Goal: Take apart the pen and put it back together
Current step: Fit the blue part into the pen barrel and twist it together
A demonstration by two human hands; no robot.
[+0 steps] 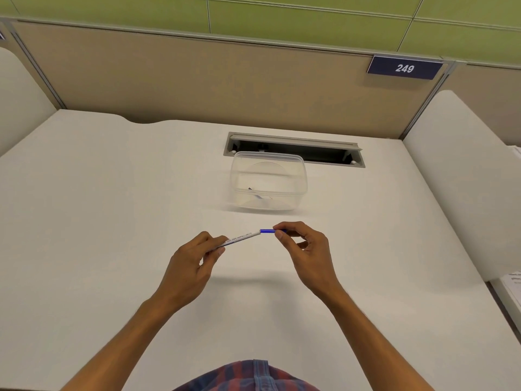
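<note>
Head view, looking down over a white worktop (112, 221). Nearest the camera: a strip of plaid shirt (248, 376) at the bottom edge, both bare forearms reaching forward from it. Left hand (194, 263) pinches the lower end of the pen (245, 237) between thumb and fingertips, other fingers curled under. Right hand (304, 244) pinches the pen's far end, thumb and forefinger closed on the blue section (266, 231); the remaining fingers are loosely bent. Pen held in the air above the worktop, between the two hands, slanted so that the right end sits higher and farther off. Barrel white with a line of small print, too small to read; the blue part meets the white barrel with no visible gap. A soft shadow of the hands lies on the worktop just below them. Beyond the hands: a clear plastic tub (267, 182), standing upright, with some small pieces at its bottom, one dark-tipped, not clear what they are. Just behind the tub: a grey cable slot (293, 148) set into the worktop, flap open, dark inside. Far edge: a beige partition (197, 80) carrying a dark blue plate (404, 68) marked 249. Green wall panels above. Papers (513, 280) at the right margin.
</note>
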